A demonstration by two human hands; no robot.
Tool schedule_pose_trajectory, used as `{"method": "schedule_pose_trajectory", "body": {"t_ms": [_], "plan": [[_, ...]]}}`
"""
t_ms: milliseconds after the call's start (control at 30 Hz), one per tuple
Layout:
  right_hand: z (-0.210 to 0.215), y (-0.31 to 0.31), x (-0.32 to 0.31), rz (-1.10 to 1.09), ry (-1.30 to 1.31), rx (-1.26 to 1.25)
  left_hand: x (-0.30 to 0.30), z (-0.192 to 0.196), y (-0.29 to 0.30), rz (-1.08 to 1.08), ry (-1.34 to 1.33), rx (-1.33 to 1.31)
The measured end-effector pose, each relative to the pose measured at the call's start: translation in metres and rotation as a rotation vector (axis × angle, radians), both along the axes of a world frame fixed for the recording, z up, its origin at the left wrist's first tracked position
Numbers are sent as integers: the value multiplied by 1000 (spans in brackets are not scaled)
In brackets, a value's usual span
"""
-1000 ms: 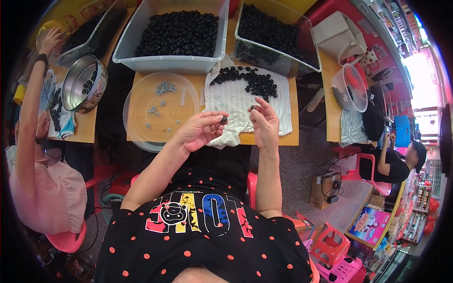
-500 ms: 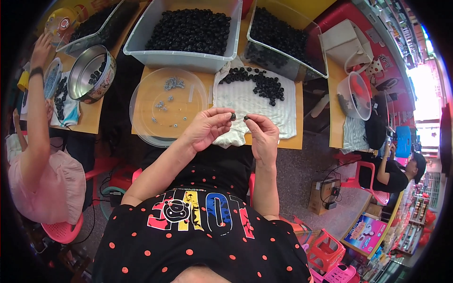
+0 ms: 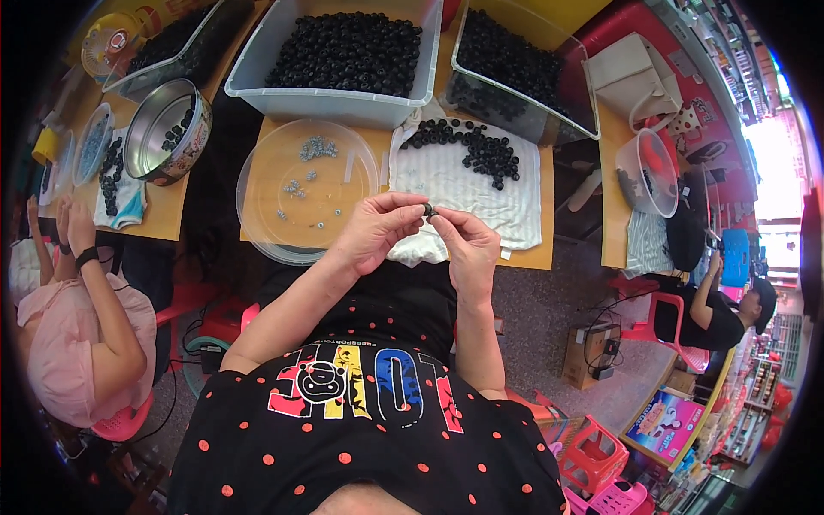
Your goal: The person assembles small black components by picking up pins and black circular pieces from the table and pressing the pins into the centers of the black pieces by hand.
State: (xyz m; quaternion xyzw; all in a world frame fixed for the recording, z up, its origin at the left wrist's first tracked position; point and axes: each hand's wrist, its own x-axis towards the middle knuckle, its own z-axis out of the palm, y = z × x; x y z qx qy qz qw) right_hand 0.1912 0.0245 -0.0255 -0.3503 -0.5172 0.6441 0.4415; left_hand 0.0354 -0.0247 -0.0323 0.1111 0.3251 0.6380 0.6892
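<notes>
My left hand (image 3: 384, 227) pinches a small round black part (image 3: 428, 209) between thumb and fingertips. Fingertips of my right hand (image 3: 468, 246) meet it there, closed on a small dark piece that is mostly hidden. Both hands hover over the front edge of a white cloth (image 3: 468, 215). Loose black round parts (image 3: 493, 160) of the same look lie on the far side of that cloth. Left of it, a shallow clear round tray (image 3: 257, 190) holds small grey metal pieces (image 3: 318, 148), some bunched and a few scattered.
Behind the cloth stand two clear bins (image 3: 335, 105) (image 3: 524, 120) full of black parts. A round metal tin (image 3: 137, 176) sits on the left table near a co-worker in pink (image 3: 90, 343). A clear tub (image 3: 631, 180) stands at right; another seated person (image 3: 717, 313) is beyond.
My right hand has moved left, bringing its small dark piece against the black part in my left hand. The co-worker at left has lowered a raised arm.
</notes>
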Motion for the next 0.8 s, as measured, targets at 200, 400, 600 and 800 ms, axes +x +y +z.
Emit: {"method": "schedule_pose_trajectory", "body": {"t_ms": [200, 400, 600, 800], "plan": [[-2, -1, -1, -23, -53, 32, 2, -4, 1, 14, 58, 4], [-15, 6, 6, 93, 69, -54, -7, -11, 2, -128, 111, 58], [-11, 6, 7, 270, -38, 144, -13, -1, 0, -199, 43, 55], [-15, 3, 7, 220, -127, 308, -10, -7, 1, -246, -45, 40]]}}
